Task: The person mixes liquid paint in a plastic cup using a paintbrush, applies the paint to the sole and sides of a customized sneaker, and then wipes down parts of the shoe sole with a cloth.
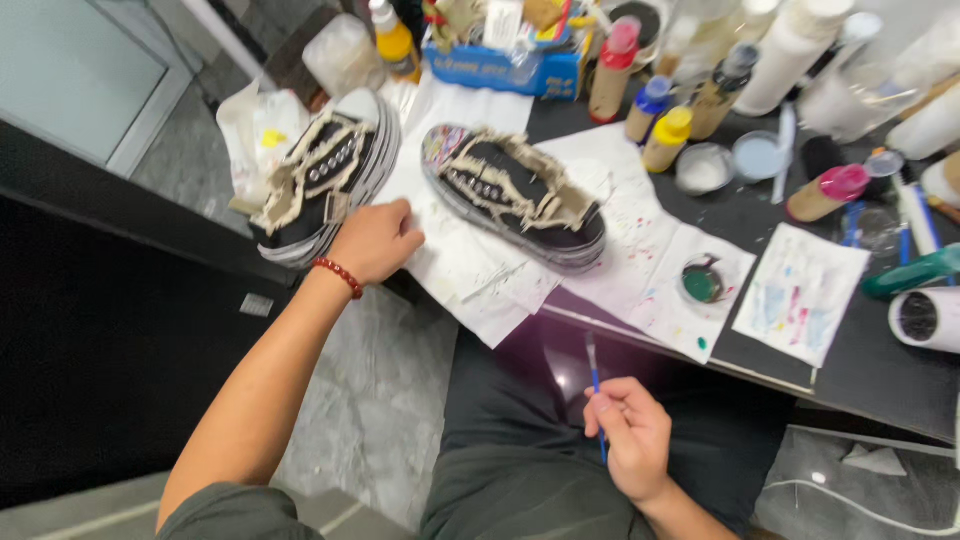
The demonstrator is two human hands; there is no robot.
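Head view: left hand (375, 240) grips black sneaker (325, 185) overhanging table edge (500, 330) (right hand (630, 435) pinches paintbrush (596, 385)).

The left hand (375, 240), a red bead bracelet (338, 276) at its wrist, rests curled at arm's length; the right hand (630, 435) sits nearer the body, fingers pinched.

A black frayed-canvas sneaker (322, 185) sits at the table's left edge; a thin blue-handled paintbrush (596, 390) points upright above the lap.
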